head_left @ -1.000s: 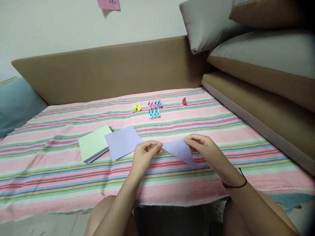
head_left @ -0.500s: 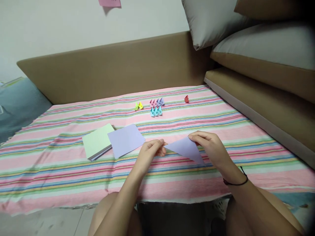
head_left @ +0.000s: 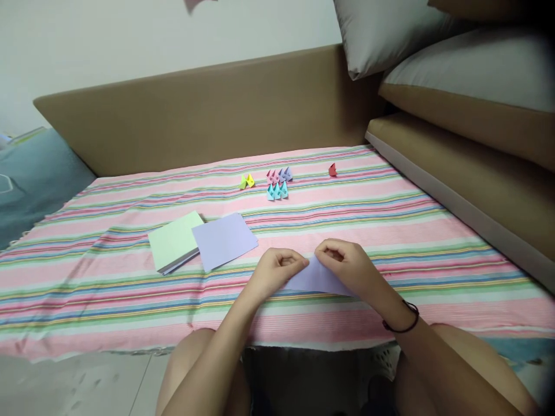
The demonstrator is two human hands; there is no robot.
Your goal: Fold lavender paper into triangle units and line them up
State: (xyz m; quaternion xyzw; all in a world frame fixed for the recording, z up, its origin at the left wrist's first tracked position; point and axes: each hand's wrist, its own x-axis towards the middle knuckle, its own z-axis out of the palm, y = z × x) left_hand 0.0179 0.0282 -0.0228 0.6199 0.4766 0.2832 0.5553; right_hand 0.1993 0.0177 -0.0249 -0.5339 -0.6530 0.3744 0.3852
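Note:
A folded lilac paper (head_left: 313, 279) lies on the striped cloth (head_left: 390, 231) close to the front edge. My left hand (head_left: 277, 270) is curled with its fingertips pinching the paper's left part. My right hand (head_left: 347, 267), a black band on its wrist, is also curled and presses the paper's right part. The two hands almost touch above the fold. Most of the paper is hidden under them.
A flat lilac sheet (head_left: 224, 240) and a stack topped by a pale green sheet (head_left: 176, 247) lie to the left. Small folded paper pieces, yellow (head_left: 247, 181), pink, lilac and blue (head_left: 277, 184), and one red (head_left: 332, 170), sit farther back. Brown cushions (head_left: 459, 167) rise at the right.
The lilac paper was held up as a triangle between both hands; now it lies down on the cloth and my hands have come together over it.

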